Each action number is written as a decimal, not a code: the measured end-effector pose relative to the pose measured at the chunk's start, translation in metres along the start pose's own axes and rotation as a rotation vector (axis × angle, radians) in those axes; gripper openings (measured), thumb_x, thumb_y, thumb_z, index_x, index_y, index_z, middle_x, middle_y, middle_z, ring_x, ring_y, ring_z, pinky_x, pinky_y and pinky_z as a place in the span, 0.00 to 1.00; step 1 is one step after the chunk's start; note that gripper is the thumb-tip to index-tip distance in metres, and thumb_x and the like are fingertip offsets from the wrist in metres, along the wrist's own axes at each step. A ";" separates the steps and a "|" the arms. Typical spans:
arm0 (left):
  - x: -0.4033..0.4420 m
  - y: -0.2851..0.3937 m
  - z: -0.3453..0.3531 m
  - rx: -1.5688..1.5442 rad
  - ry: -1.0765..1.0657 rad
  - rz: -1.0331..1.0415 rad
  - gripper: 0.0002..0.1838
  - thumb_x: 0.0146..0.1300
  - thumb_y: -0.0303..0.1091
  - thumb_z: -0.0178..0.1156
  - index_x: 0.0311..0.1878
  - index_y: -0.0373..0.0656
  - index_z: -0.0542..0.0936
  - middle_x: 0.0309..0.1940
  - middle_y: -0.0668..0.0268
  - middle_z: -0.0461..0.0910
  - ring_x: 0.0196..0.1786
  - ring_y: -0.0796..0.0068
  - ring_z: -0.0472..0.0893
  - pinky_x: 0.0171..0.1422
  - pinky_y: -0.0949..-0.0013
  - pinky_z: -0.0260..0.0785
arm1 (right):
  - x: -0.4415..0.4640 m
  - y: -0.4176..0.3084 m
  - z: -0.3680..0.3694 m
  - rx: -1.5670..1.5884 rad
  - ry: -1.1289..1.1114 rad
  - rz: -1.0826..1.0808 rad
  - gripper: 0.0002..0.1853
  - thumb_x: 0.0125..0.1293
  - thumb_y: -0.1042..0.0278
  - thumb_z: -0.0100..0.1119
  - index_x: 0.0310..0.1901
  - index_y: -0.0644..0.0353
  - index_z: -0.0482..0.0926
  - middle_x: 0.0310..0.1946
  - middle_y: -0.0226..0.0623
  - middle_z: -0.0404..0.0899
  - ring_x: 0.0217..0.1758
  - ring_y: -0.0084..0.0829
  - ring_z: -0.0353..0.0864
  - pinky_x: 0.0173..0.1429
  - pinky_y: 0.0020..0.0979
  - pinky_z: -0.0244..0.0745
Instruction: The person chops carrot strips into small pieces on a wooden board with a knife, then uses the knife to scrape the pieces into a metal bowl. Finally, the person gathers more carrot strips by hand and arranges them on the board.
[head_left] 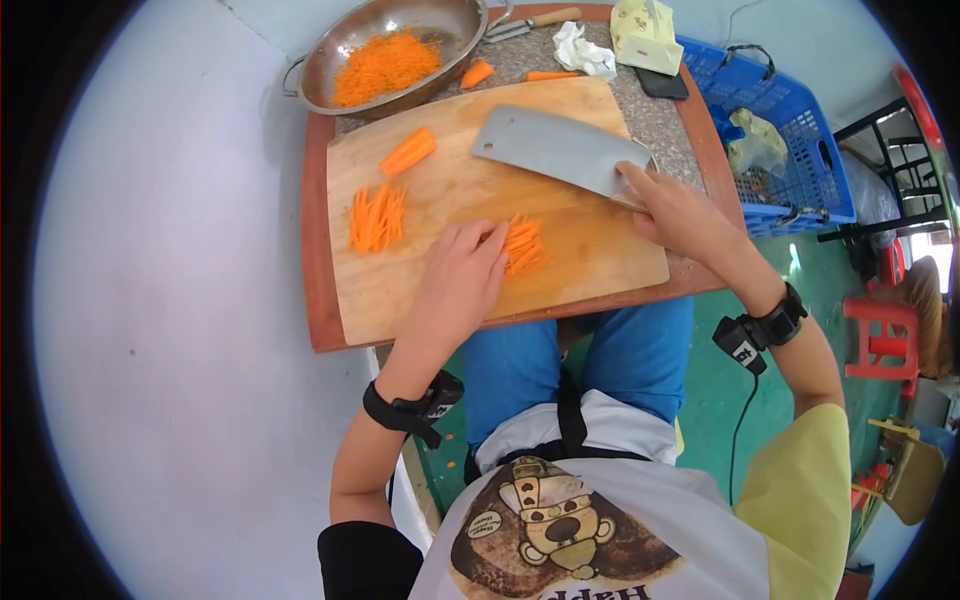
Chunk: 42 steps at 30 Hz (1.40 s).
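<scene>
On the wooden cutting board (440, 200), my left hand (462, 275) rests with its fingers bent together against a small pile of carrot strips (523, 246). What its fingertips hold, if anything, is hidden. My right hand (685, 215) is wrapped round the handle of a wide cleaver (555, 148), with a finger on the blade. The blade lies flat over the upper part of the board and points left. A second pile of carrot strips (377, 219) lies at the board's left, below a thick carrot piece (408, 152).
A metal pan (322, 72) with shredded carrot (388, 68) stands at the back left. Behind the board are carrot pieces (477, 74), a peeler (530, 24), crumpled tissue (584, 52), a tissue pack (645, 35) and a phone (662, 84). A blue basket (790, 110) stands at the right.
</scene>
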<state>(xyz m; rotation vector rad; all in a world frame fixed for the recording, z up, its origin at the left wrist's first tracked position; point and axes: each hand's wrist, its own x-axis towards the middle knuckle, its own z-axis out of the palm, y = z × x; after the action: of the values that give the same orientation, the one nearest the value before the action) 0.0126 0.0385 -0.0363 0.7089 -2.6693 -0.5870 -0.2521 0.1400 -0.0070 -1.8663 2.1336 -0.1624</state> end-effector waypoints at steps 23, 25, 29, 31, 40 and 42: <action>-0.009 0.019 0.031 0.219 0.318 0.015 0.20 0.51 0.32 0.65 0.48 0.34 0.79 0.39 0.62 0.76 0.43 0.62 0.74 0.46 0.62 0.67 | -0.084 -0.095 -0.005 0.345 0.033 0.196 0.09 0.66 0.69 0.48 0.46 0.60 0.67 0.23 0.52 0.77 0.28 0.55 0.77 0.32 0.51 0.70; -0.009 0.020 0.033 0.214 0.331 0.010 0.19 0.52 0.32 0.65 0.47 0.35 0.79 0.39 0.62 0.76 0.43 0.62 0.74 0.45 0.63 0.67 | -0.085 -0.097 -0.011 0.337 0.045 0.212 0.09 0.67 0.69 0.47 0.45 0.60 0.66 0.23 0.52 0.77 0.29 0.55 0.77 0.32 0.51 0.70; -0.008 0.021 0.036 0.218 0.359 0.002 0.18 0.52 0.31 0.65 0.46 0.34 0.79 0.37 0.62 0.75 0.42 0.62 0.74 0.44 0.63 0.67 | -0.090 -0.099 -0.013 0.386 -0.034 0.234 0.08 0.67 0.68 0.47 0.45 0.61 0.66 0.24 0.53 0.77 0.29 0.56 0.77 0.31 0.52 0.70; -0.007 0.023 0.036 0.227 0.359 0.001 0.17 0.52 0.30 0.65 0.46 0.34 0.79 0.36 0.62 0.75 0.42 0.63 0.74 0.44 0.64 0.66 | -0.091 -0.100 -0.013 0.393 -0.035 0.218 0.09 0.68 0.68 0.47 0.45 0.61 0.65 0.23 0.53 0.77 0.29 0.56 0.77 0.31 0.52 0.70; -0.008 0.022 0.038 0.266 0.298 -0.012 0.20 0.51 0.31 0.63 0.47 0.34 0.77 0.36 0.63 0.71 0.44 0.64 0.72 0.47 0.65 0.66 | -0.089 -0.101 -0.015 0.373 -0.100 0.209 0.08 0.68 0.68 0.47 0.42 0.63 0.65 0.22 0.54 0.76 0.28 0.56 0.76 0.30 0.52 0.69; -0.008 0.023 0.038 0.268 0.292 -0.010 0.19 0.51 0.31 0.63 0.47 0.33 0.77 0.36 0.62 0.71 0.44 0.64 0.72 0.47 0.65 0.66 | -0.087 -0.098 -0.014 0.370 -0.066 0.185 0.07 0.68 0.68 0.47 0.40 0.63 0.64 0.21 0.54 0.75 0.28 0.56 0.76 0.30 0.52 0.69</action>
<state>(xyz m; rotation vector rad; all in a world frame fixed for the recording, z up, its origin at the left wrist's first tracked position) -0.0047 0.0726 -0.0598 0.8094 -2.4920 -0.1138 -0.1539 0.2096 0.0470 -1.4405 2.0505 -0.4162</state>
